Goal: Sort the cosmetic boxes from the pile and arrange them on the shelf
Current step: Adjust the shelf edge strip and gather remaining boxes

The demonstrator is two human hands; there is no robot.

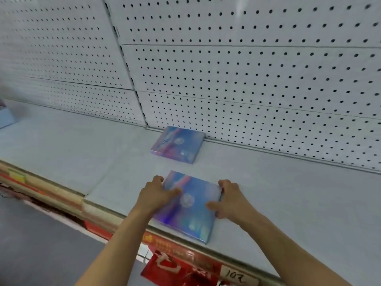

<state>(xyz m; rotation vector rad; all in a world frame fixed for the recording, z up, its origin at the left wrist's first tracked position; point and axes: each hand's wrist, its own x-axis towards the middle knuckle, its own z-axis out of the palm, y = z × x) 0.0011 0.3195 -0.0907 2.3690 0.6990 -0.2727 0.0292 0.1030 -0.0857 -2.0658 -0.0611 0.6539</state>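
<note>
On the white shelf (268, 193), near its front edge, both hands grip a flat, glossy blue-purple cosmetic box (189, 205) by its sides, left hand (156, 195) and right hand (231, 201), apparently placing it, so next comes squaring it in line behind with the matching box (178, 144) by the pegboard (247, 79).

Blue-purple iridescent swirls on both boxes (188, 205) (178, 144), white black-dotted pegboard (257, 79), pale grey-white shelf (82, 145), red printed edge strip (179, 263).
</note>
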